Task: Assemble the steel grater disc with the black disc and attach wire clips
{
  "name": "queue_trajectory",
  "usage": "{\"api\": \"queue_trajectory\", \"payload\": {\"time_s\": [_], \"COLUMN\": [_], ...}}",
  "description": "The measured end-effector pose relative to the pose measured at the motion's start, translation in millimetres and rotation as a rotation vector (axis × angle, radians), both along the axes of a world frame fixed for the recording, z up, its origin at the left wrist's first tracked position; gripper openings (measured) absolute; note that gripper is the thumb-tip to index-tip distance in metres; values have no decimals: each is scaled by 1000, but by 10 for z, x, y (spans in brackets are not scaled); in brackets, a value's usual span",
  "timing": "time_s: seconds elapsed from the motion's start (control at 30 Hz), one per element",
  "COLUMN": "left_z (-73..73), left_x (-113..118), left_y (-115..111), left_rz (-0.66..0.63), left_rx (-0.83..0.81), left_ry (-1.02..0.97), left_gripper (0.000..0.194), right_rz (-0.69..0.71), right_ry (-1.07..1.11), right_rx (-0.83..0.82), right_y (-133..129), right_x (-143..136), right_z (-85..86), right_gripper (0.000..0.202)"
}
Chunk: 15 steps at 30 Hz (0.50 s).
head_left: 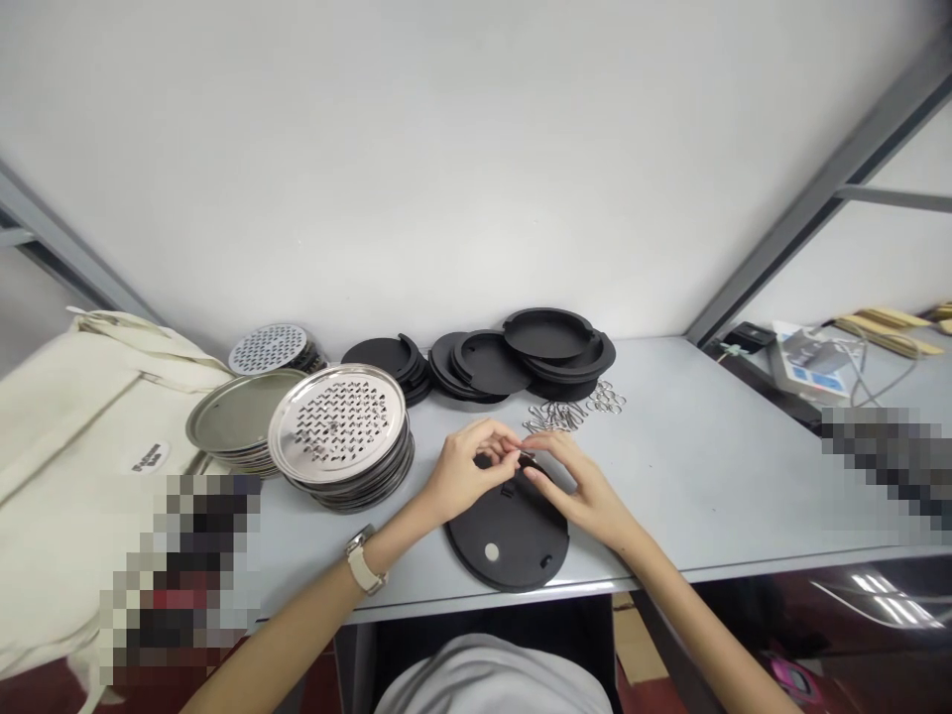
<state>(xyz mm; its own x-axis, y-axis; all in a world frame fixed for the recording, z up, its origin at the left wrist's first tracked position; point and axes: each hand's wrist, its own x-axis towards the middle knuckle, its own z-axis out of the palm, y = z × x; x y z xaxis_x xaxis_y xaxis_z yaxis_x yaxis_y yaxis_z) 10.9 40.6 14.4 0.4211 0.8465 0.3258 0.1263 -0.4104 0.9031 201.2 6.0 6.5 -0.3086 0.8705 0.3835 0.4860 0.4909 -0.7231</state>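
Observation:
A round black disc (513, 540) with a small round hole and little slots lies at the table's front edge. Over its far part, my left hand (472, 471) has thumb and fingers pinched together around something too small to make out. From the right, my right hand (576, 486) meets it, fingertips touching the left ones; the index finger and thumb are bent around a small dark piece I cannot make out. Just beyond the hands lie a pile of metal clips (554, 416) and some metal rings (606, 399).
Left of the hands stand stacked perforated metal discs (338, 426), plain discs (242, 412) and another perforated stack (268, 349). Black round trays (550, 334) are piled at the back. A cream bag (66, 426) lies far left; a box (810, 362) and cables are at the right.

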Motion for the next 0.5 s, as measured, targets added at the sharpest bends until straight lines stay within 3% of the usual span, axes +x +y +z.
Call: {"api": "queue_trajectory", "payload": {"time_s": [0.27, 0.5], "left_z": [-37, -95], "left_x": [20, 34], "left_y": [4, 32], "left_rz": [23, 30], "left_rx": [-29, -88], "left_ry": [6, 6], "left_gripper": [9, 20], "right_rz": [10, -107], "right_ry": [54, -14], "right_rx": [-145, -106], "right_y": [14, 21], "right_x": [2, -5], "right_z": [-16, -19], "right_gripper": [24, 25]}}
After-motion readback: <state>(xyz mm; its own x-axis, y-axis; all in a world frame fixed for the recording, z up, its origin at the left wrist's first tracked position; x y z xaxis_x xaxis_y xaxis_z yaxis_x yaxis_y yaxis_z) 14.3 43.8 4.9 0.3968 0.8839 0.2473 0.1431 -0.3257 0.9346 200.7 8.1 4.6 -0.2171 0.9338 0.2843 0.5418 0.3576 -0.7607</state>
